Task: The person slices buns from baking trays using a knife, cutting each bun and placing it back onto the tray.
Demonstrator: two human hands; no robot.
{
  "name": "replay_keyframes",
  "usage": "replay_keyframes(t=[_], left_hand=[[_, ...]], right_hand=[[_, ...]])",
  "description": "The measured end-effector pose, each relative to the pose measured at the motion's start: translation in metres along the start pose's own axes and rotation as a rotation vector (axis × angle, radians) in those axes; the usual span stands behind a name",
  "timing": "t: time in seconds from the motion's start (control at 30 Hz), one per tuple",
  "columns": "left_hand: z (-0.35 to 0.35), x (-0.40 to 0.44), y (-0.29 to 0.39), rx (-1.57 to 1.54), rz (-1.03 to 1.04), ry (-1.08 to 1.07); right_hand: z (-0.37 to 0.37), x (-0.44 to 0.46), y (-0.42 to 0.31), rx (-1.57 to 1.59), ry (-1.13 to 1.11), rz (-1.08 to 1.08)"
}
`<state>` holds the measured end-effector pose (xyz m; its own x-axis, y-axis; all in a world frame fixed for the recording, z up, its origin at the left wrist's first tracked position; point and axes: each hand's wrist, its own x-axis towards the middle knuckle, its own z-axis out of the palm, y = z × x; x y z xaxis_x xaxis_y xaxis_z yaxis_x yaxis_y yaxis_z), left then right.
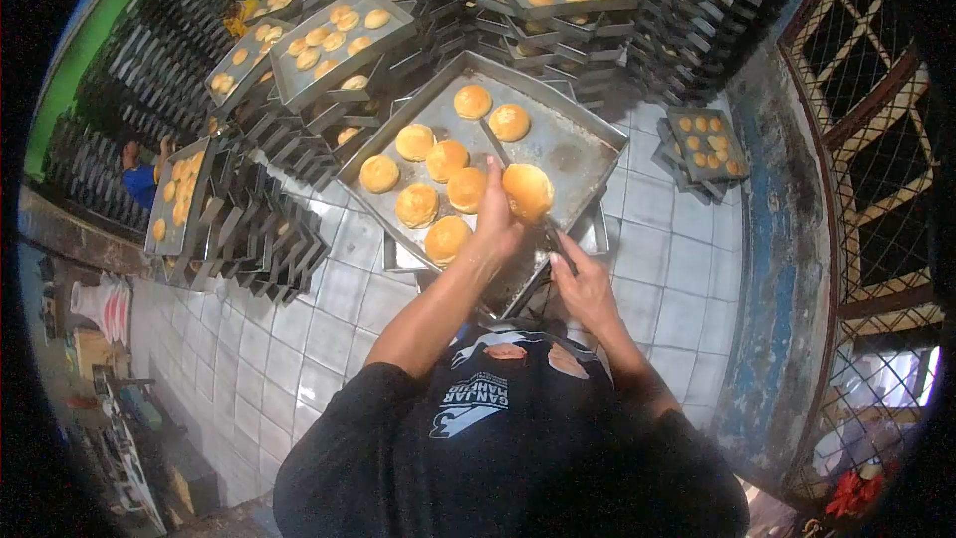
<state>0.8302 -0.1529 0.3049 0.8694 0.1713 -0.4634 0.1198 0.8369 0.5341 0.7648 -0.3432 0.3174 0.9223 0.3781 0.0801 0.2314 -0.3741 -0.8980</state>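
l hand (501, 227) w/ thumb against 1 bun (528, 191) over metal tray (583, 144), rest hidden so can't tell if that grip pinches, r hand (588, 289) grip closed round thin tool (554, 236) running past same bun, 8 other buns (447, 160) in tray

Left hand (501, 224) forward, thumb (493, 177) extended; right hand (586, 289) curled, slightly behind.

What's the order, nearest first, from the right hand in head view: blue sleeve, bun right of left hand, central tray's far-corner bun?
1. Bun right of left hand: ahead.
2. Far-corner bun: farther ahead.
3. Blue sleeve: far left.
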Motion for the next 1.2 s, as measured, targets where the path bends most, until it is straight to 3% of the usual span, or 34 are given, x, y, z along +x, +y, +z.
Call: replay_keyframes(t=[0.13, 0.4, 0.5, 0.57, 0.63, 0.7, 0.73, 0.77, 0.83, 0.87, 0.93, 0.97, 1.03, 1.07, 1.17, 1.2], left_hand=[[-0.004, 0.008, 0.002, -0.020, 0.014, 0.065], [-0.038, 0.031, 0.022, -0.091, 0.069, 0.137], [-0.045, 0.017, 0.029, -0.020, 0.095, 0.146], [-0.063, 0.022, 0.029, 0.213, 0.099, 0.149], [-0.058, 0.006, 0.024, 0.381, 0.080, 0.213], [-0.058, 0.003, 0.027, 1.175, 0.230, 0.083], [-0.051, 0.011, 0.028, 1.182, 0.384, 0.120], [-0.041, 0.024, 0.034, 1.185, 0.398, 0.116], [-0.018, 0.059, 0.052, 1.326, 0.781, 0.122], [-0.018, 0.089, 0.058, 1.321, 0.798, 0.119], [-0.026, 0.153, 0.064, 1.629, 0.697, 0.348], [-0.020, 0.159, 0.066, 1.620, 0.718, 0.343], [-0.007, 0.165, 0.065, 1.322, 0.316, 0.485], [-0.027, 0.194, 0.053, 1.019, 0.440, 0.390], [-0.069, 0.279, 0.043, 0.997, 0.383, 0.496], [-0.041, 0.252, 0.048, 1.093, 0.298, 0.588]], right_hand=[[0.009, 0.012, 0.000, 0.114, -0.029, 0.048], [-0.044, -0.078, 0.003, 0.143, -0.237, 0.318], [-0.086, -0.101, 0.017, 0.023, -0.284, 0.173], [-0.114, -0.122, 0.043, 0.211, -0.240, 0.449], [-0.131, -0.122, 0.032, 0.285, -0.169, 0.512], [-0.136, -0.115, 0.033, 0.258, 0.003, 0.587], [-0.130, -0.116, 0.054, 0.387, 0.062, 0.576], [-0.125, -0.113, 0.056, 0.391, 0.065, 0.564], [-0.113, -0.102, 0.049, 0.429, 0.053, 0.477], [-0.111, -0.100, 0.043, 0.527, 0.029, 0.540], [-0.098, -0.099, 0.042, 0.520, 0.009, 0.546], [-0.097, -0.100, 0.039, 0.549, -0.029, 0.576], [-0.093, -0.104, 0.040, 0.540, -0.040, 0.550], [-0.093, -0.107, 0.041, 0.544, -0.024, 0.593], [-0.097, -0.112, 0.035, 0.630, 0.008, 0.587], [-0.097, -0.113, 0.034, 0.625, 0.017, 0.579]])
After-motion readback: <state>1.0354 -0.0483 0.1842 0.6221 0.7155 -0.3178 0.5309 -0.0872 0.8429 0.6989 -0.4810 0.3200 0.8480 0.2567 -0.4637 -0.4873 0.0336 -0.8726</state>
